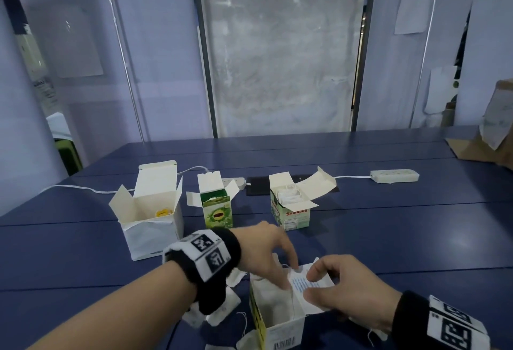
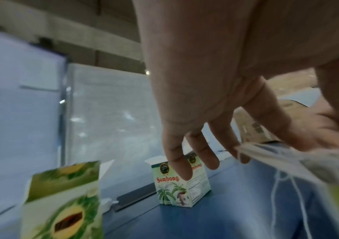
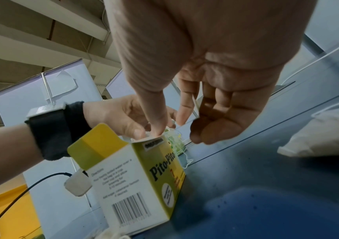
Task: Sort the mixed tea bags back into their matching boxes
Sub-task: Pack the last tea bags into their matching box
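Head: blue table (image 1: 361,238), pale partition walls behind; three open boxes in row, Pito-Pito box (image 1: 277,322) nearest.
Left wrist: left hand (image 2: 215,97) fingers pinching tea bag (image 2: 287,158).
Right wrist: right hand (image 3: 205,72) thumb, forefinger holding box flap.

Partitioned lab booth (image 1: 155,52), blue table (image 1: 388,238)

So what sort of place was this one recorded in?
Probably an office or lab workspace, not a kitchen: a plain blue table with power strips on it, partition panels behind, paper sheets taped up.
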`<action>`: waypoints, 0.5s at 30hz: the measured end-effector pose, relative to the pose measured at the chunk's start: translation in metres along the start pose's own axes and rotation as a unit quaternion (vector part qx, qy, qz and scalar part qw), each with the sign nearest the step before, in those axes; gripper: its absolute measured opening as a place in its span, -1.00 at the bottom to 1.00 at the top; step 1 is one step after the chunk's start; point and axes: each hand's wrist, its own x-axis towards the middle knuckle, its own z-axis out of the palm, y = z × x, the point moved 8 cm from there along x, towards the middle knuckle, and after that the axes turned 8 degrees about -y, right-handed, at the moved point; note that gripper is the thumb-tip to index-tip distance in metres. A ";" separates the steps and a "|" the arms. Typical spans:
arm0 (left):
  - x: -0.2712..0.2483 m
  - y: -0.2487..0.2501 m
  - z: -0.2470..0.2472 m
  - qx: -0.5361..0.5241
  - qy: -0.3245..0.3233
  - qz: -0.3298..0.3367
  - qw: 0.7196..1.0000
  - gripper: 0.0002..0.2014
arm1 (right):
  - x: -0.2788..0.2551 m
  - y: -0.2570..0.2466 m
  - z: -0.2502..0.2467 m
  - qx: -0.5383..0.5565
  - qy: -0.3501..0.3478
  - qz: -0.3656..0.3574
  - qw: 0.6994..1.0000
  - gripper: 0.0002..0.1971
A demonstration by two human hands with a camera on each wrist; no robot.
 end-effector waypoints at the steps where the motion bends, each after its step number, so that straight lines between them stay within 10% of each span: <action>1: 0.003 0.005 0.002 0.030 0.004 -0.003 1.000 -0.70 | 0.000 0.000 0.001 -0.003 -0.001 0.001 1.000 -0.72; 15: 0.000 0.000 -0.017 -0.045 0.099 -0.012 0.994 -0.93 | -0.004 0.006 -0.004 0.014 0.022 -0.001 1.000 -0.75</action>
